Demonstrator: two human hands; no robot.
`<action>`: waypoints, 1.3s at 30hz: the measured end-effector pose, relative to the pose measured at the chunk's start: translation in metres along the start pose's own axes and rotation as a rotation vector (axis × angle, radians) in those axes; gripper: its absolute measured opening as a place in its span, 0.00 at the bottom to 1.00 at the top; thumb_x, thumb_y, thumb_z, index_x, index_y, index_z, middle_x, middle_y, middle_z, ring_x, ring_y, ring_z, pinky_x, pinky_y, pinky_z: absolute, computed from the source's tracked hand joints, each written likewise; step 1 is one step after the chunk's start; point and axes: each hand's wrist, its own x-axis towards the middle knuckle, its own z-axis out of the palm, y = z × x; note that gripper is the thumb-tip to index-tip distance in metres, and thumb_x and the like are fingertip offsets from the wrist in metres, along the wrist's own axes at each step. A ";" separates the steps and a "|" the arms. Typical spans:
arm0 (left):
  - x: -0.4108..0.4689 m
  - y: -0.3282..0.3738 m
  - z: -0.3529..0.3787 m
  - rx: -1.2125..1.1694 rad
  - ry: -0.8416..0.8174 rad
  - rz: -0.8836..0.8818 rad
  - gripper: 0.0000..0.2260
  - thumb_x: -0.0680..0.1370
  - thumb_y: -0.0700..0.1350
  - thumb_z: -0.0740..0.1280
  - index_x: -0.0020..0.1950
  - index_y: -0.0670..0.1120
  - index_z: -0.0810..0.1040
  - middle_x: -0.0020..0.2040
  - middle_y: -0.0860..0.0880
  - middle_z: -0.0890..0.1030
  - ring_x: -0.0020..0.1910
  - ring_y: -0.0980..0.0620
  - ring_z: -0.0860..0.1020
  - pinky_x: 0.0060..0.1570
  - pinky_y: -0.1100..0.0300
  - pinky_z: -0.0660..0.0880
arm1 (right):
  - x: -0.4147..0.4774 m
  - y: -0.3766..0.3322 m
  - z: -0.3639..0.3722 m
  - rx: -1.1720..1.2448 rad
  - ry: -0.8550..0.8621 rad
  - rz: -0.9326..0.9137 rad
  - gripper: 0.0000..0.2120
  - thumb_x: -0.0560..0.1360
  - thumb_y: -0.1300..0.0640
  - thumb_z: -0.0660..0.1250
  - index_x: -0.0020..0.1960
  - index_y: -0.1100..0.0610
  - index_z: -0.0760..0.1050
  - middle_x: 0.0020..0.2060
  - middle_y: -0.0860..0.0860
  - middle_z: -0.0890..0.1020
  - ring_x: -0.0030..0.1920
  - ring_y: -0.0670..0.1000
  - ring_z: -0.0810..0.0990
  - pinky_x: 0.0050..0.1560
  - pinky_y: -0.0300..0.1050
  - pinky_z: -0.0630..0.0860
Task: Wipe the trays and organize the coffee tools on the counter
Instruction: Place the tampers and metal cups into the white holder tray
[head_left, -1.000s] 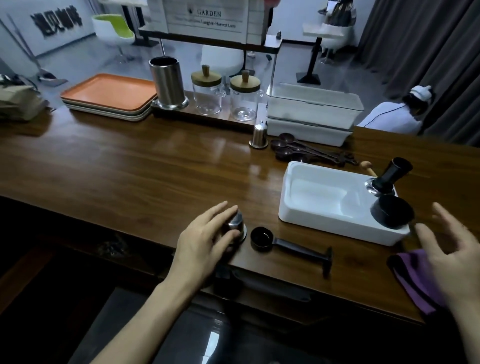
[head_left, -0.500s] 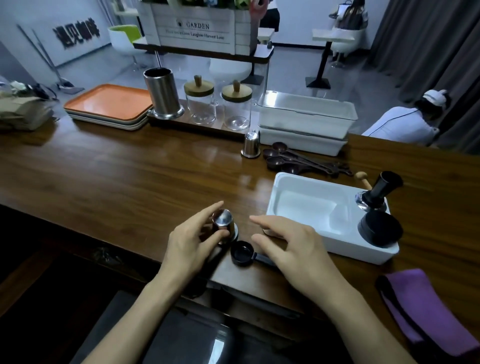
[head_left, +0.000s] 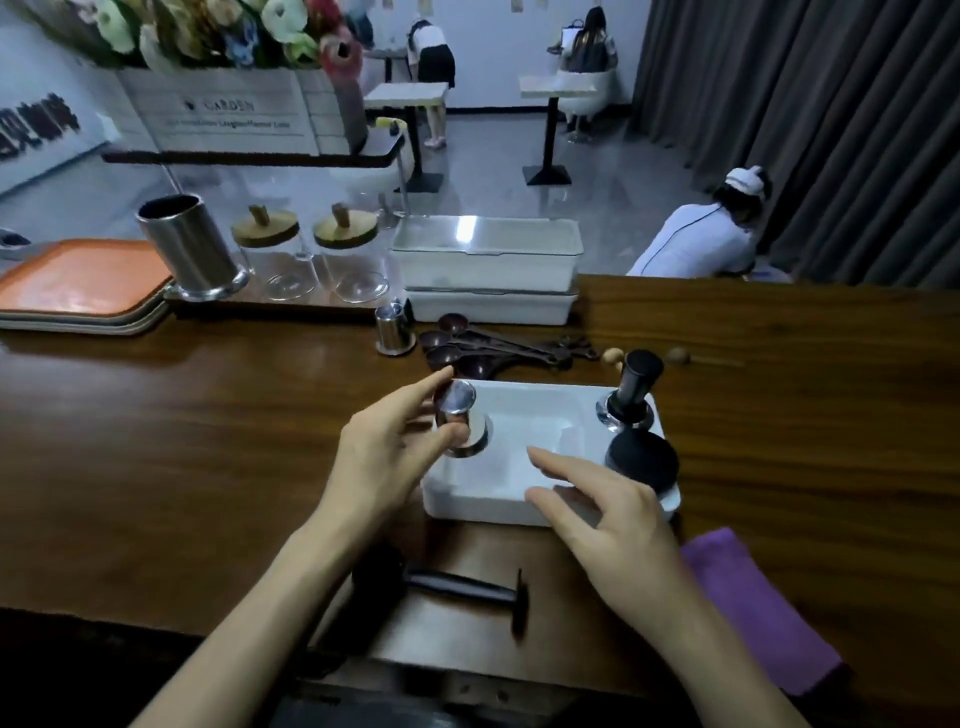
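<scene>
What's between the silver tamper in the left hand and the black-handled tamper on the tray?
Head view: just bare white tray floor between silver tamper and black-handled tamper; right hand is nearer the front.

The left hand (head_left: 384, 457) is masking part of the steel tamper (head_left: 462, 400), and its forearm is hiding the cup end of the black scoop (head_left: 457, 584). The right hand (head_left: 613, 514) is covering part of the front rim of the white tray (head_left: 467, 501). The picture's left edge is cropping the orange trays (head_left: 78, 275).

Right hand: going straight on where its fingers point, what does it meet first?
Likely the steel tamper the left hand pinches over the white tray; the right hand points at it across the tray, though depth is unclear.
</scene>
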 end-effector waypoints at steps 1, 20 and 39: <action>0.008 0.003 0.009 0.004 -0.037 0.015 0.27 0.73 0.42 0.78 0.71 0.54 0.78 0.59 0.58 0.84 0.58 0.61 0.82 0.60 0.56 0.80 | -0.004 0.003 -0.009 0.002 0.063 0.008 0.16 0.75 0.52 0.74 0.62 0.41 0.80 0.55 0.33 0.82 0.56 0.35 0.80 0.57 0.31 0.75; 0.076 -0.003 0.064 0.061 -0.426 0.098 0.20 0.75 0.46 0.76 0.66 0.55 0.78 0.57 0.61 0.82 0.56 0.63 0.80 0.56 0.69 0.75 | -0.020 0.043 -0.029 -0.104 0.507 0.253 0.22 0.77 0.50 0.71 0.71 0.46 0.75 0.69 0.36 0.75 0.69 0.36 0.71 0.70 0.46 0.73; 0.070 -0.011 0.073 0.197 -0.463 0.113 0.19 0.75 0.46 0.76 0.65 0.52 0.77 0.59 0.60 0.74 0.55 0.58 0.79 0.53 0.72 0.71 | -0.025 0.061 -0.027 -0.038 0.337 0.454 0.41 0.66 0.35 0.74 0.76 0.40 0.66 0.67 0.37 0.75 0.69 0.44 0.73 0.68 0.44 0.72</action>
